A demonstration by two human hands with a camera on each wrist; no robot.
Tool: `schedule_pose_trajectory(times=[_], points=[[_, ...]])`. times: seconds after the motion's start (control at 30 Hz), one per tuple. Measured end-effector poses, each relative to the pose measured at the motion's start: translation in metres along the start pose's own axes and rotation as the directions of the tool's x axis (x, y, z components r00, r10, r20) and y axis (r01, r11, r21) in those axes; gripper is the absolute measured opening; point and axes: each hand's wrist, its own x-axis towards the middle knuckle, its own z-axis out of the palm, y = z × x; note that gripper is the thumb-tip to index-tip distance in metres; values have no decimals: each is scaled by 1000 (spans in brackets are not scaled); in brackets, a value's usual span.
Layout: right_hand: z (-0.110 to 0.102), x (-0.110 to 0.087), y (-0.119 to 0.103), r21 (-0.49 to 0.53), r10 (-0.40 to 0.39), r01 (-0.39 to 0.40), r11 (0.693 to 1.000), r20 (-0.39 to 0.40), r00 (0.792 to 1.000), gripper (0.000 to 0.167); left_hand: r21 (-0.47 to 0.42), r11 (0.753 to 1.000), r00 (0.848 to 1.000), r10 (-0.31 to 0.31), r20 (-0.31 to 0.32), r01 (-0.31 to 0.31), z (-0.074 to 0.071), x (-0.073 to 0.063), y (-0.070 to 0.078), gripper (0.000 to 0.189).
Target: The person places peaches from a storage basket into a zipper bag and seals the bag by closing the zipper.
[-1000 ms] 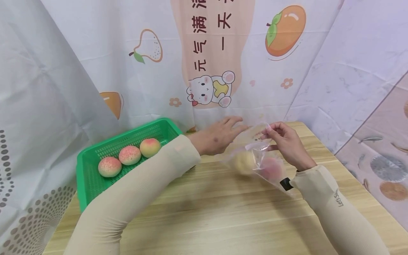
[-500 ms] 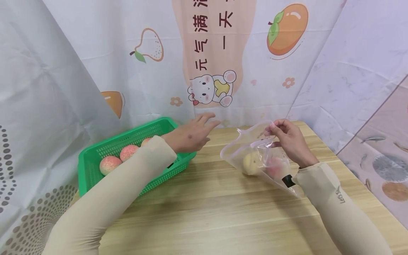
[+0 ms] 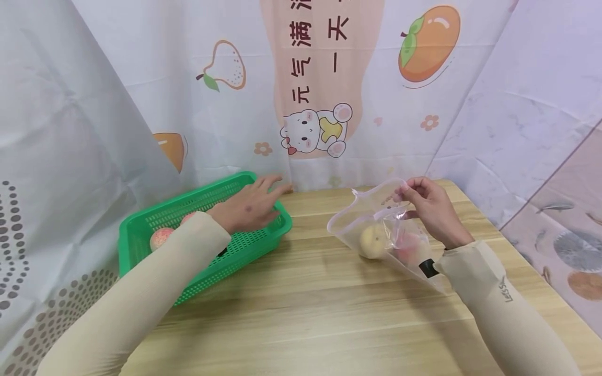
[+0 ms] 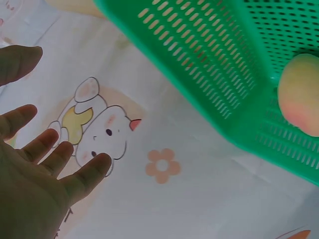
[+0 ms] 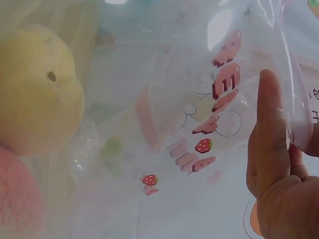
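Head view is showing the right hand (image 3: 435, 211) pinching a clear plastic bag (image 3: 391, 235), two peaches (image 3: 373, 241) already inside, while the left hand (image 3: 249, 206), fingers (image 4: 87, 177) spread and empty, is hovering over the green basket (image 3: 240, 266) of unbagged peaches (image 3: 161, 237) at left.

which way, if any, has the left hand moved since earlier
Yes, leftward in the head view: the left hand was directly below the cartoon animal, now lower left of it.
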Motion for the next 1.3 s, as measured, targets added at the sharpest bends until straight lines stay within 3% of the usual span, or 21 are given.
schedule_pose_trajectory(times=[0.27, 0.63, 1.3], points=[[0, -1, 3, 25, 3, -3, 1000, 5, 1000, 27, 20, 1000, 1000, -14, -6, 14, 6, -9, -5, 69], [-2, -3, 4, 10, 8, -8, 1000, -9, 1000, 26, 11, 998, 998, -57, -9, 57, 11, -15, -15, 65], [-1, -4, 10, 135, -3, 0, 991, 18, 1000, 25, -4, 993, 993, -118, -9, 118, 18, -23, -30, 68]])
